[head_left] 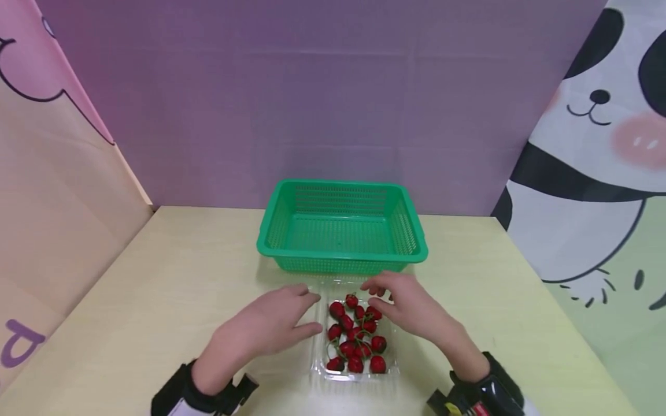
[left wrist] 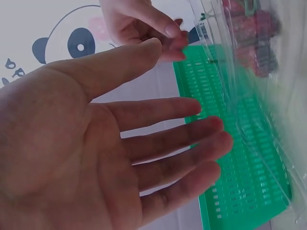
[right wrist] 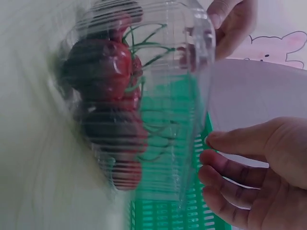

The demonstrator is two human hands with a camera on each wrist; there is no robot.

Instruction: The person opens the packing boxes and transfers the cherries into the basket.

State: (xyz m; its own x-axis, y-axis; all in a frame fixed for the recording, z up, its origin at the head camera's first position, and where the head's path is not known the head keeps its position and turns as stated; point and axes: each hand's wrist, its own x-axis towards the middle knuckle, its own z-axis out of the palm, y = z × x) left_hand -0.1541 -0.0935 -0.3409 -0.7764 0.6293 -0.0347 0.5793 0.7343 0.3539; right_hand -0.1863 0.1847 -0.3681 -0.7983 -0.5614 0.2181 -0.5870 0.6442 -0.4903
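A clear plastic box (head_left: 318, 352) on the table holds several red cherries (head_left: 378, 345) with green stems. My left hand (head_left: 267, 323) hovers at the box's left edge, thumb spread from the fingers. In the left wrist view its palm and extended fingers hold nothing. Over the right far part of the box is my right hand (head_left: 411, 303), its fingers loosely bent with nothing between them. In the right wrist view those fingertips (right wrist: 211, 175) are close to the box's rim, and the cherries (right wrist: 98, 69) show through the clear wall.
Just beyond the box stands a green plastic basket (head_left: 343, 257) with slotted walls and nothing inside. The pale wooden table (head_left: 171, 289) runs back to a purple backdrop (head_left: 333, 104). Printed cloths hang along both sides, with a panda (head_left: 598, 138) on the right one.
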